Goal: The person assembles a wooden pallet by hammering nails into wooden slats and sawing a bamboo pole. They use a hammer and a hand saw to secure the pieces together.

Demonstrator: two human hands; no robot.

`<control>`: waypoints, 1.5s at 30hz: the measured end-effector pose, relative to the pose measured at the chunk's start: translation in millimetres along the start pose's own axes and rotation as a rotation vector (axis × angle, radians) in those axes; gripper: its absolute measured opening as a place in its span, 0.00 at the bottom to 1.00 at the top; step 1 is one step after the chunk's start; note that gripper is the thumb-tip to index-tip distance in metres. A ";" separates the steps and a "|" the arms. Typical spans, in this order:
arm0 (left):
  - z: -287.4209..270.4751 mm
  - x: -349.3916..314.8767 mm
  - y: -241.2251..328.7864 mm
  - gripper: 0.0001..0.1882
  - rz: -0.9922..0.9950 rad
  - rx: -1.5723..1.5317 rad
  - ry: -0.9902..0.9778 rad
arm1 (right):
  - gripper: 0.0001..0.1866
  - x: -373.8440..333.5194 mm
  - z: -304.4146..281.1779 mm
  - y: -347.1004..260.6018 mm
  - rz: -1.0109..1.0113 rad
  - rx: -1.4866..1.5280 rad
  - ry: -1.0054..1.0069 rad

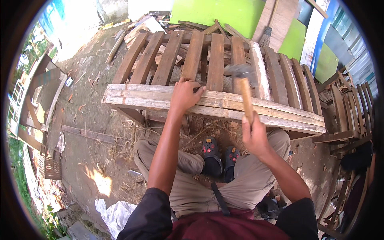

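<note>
**Hammer raised over a slatted wooden frame**

The right hand (256, 138) is closed around the handle of a hammer (245, 90), its head lifted at centre frame. The left hand (185, 95) presses on the pale top rails (140, 96), fingers pinched as if on a nail too small to tell. Brown slats (216, 60) fan toward the upper frame. Green boards (216, 12) stand behind; dirt ground (86, 120) lies open at left.

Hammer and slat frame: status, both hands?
Right hand grips hammer, head raised over the pale cross slats. Left hand pinches something small on the slat frame; nail not discernible. Nothing between hammer and slats.
</note>
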State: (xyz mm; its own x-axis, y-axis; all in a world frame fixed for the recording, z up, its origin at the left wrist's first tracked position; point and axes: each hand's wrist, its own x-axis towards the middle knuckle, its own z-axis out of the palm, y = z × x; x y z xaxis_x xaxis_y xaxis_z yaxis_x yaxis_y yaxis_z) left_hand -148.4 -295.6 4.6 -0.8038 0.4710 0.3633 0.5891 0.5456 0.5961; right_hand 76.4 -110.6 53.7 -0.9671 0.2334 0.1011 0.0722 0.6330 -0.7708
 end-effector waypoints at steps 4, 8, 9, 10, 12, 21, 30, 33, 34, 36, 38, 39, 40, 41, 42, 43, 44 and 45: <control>-1.6 -2.0 -4.8 0.14 0.025 0.024 0.027 | 0.17 -2.6 -5.1 -3.6 0.091 0.010 -0.062; -1.1 -0.4 -3.5 0.14 0.014 -0.021 0.004 | 0.20 -3.8 -2.4 -22.9 0.023 0.204 0.162; 2.2 -3.9 -3.2 0.14 0.007 -0.023 -0.008 | 0.20 -6.8 1.1 -13.0 0.051 0.113 0.052; 2.3 -1.9 -3.1 0.14 0.012 -0.017 -0.007 | 0.20 -1.8 5.6 -9.4 0.063 0.024 -0.048; 1.1 -3.0 -3.3 0.14 0.011 0.011 -0.011 | 0.18 -4.0 -1.9 -11.6 0.236 0.013 -0.187; -1.6 1.0 3.9 0.14 0.053 0.053 0.001 | 0.18 -1.1 10.1 11.1 0.082 -0.109 0.005; 1.1 -2.2 4.2 0.14 0.059 0.000 0.036 | 0.17 -14.0 13.2 -0.9 0.048 -0.039 0.050; -7.9 -4.4 -2.6 0.18 0.020 0.008 0.040 | 0.16 -4.2 -4.6 -38.3 0.270 0.117 -0.152; -6.8 -6.1 -0.2 0.20 0.012 0.000 0.031 | 0.17 -6.7 -5.8 -38.8 0.120 0.101 -0.017; -0.9 -2.0 -0.4 0.20 0.030 -0.113 0.032 | 0.18 -11.0 9.8 -26.1 -0.065 0.134 0.248; 0.9 0.1 -0.3 0.22 0.042 -0.232 0.072 | 0.19 -8.3 8.6 1.0 0.071 -0.007 -0.020; 2.4 0.1 0.8 0.23 0.044 -0.304 0.107 | 0.19 -5.9 3.5 8.2 0.135 -0.077 -0.152; -1.8 -3.9 -6.5 0.24 0.037 -0.357 0.138 | 0.19 0.7 -7.9 -26.4 0.292 -0.083 -0.229; -8.5 -0.2 -8.3 0.25 0.000 -0.411 0.154 | 0.19 2.5 -9.7 -41.2 0.198 -0.021 -0.147; -10.6 -1.8 -9.4 0.25 -0.041 -0.477 0.154 | 0.20 -2.4 -9.0 -50.5 0.122 0.039 -0.063; -8.8 -5.2 -10.0 0.26 -0.087 -0.548 0.140 | 0.20 -8.7 -6.4 -53.9 0.062 0.097 0.021; -4.8 -3.8 -5.8 0.26 -0.094 -0.561 0.135 | 0.21 -10.4 2.0 -41.7 0.062 0.036 0.053; -1.5 -1.0 -1.9 0.26 -0.100 -0.574 0.128 | 0.22 -8.0 17.7 -17.5 0.064 -0.025 0.085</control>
State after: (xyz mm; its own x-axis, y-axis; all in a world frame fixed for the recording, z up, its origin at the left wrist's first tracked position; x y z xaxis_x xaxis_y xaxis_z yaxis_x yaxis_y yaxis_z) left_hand -148.8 -298.2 4.2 -0.8776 0.3299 0.3479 0.4003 0.1045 0.9104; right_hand 78.5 -136.6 55.3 -0.9362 0.3353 0.1056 0.1407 0.6327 -0.7615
